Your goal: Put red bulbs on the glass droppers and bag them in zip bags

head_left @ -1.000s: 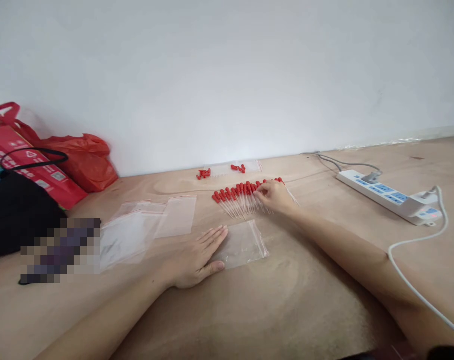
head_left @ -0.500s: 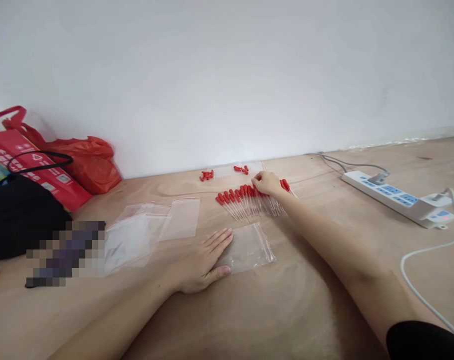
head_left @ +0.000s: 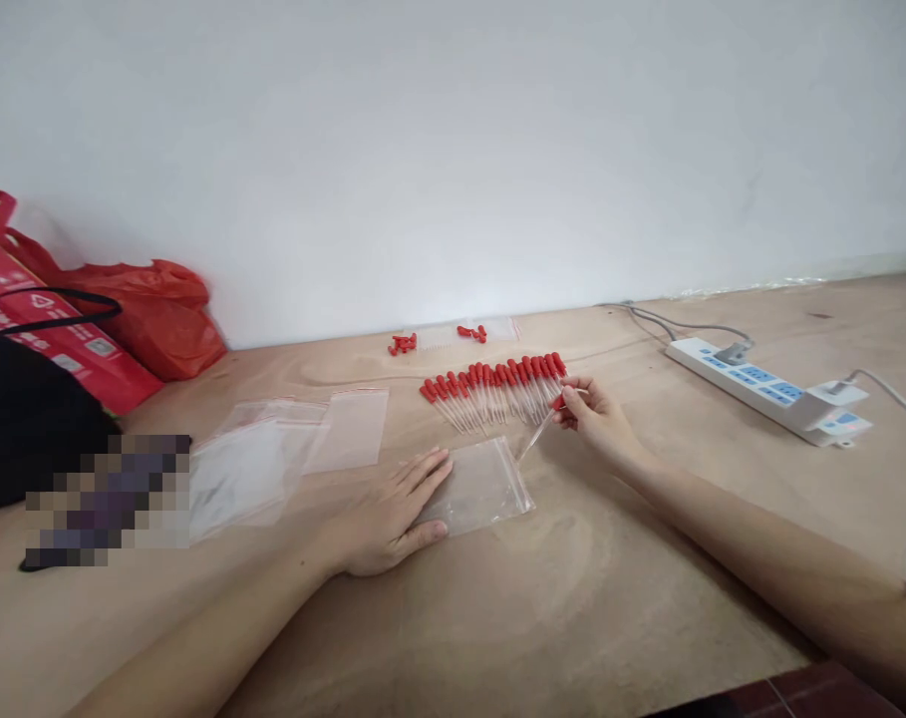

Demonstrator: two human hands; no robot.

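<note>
My left hand (head_left: 393, 514) lies flat, fingers stretched out, on the left part of a clear zip bag (head_left: 478, 484) on the table. The bag's zip end points right. Between the thumb and fingers of my right hand (head_left: 591, 414) is a dropper (head_left: 538, 431), gripped by its red bulb. Its thin clear tube slants down to the left, and the tip is close to the zip end of the bag; whether they touch I cannot tell. Beyond the bag, a row of droppers (head_left: 489, 384) lies side by side with red bulbs toward the wall.
Flat zip bags (head_left: 348, 429) overlap at the left. Loose red bulbs (head_left: 403, 345) and another clear bag (head_left: 438, 337) lie near the wall. A white power strip (head_left: 766, 389) with cables stands at the right. Red bags (head_left: 160, 309) and a black bag (head_left: 41, 429) fill the far left.
My right hand has come away from the row toward the near side and right, now with a dropper in it. My left hand stays flat on the bag. The view has shifted slightly.
</note>
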